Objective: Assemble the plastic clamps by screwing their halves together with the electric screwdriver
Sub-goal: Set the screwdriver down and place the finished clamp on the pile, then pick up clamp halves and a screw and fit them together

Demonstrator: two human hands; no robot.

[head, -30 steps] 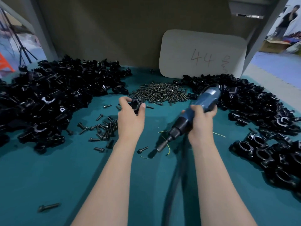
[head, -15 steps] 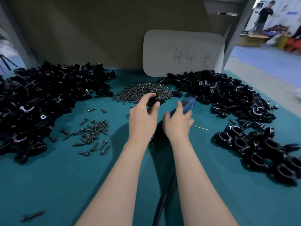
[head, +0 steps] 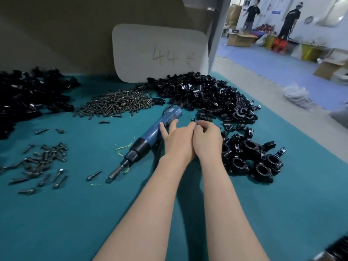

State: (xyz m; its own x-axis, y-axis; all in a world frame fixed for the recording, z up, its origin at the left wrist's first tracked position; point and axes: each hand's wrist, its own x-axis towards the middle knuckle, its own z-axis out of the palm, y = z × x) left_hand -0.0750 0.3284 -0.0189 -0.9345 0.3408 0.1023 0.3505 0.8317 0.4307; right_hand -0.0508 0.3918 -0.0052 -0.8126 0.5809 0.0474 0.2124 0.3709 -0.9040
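Black plastic clamp half (head: 192,120) pinched between my left hand (head: 179,141) and right hand (head: 207,141), fingertips closed on it. Electric screwdriver (head: 150,137) lies released, touching my left fingers. Seat mating faces flush before reaching for a screw.

- Two bare forearms are seen, entering from the lower edge and narrowing toward the wrists.
- No sleeve is worn on either arm as far as is shown; any clothing higher up is cut off by the frame.
- The left hand (head: 178,142) and the right hand (head: 208,141) are uncovered: no glove is worn.
- No ring, watch or band is seen on the wrists or the visible fingers.
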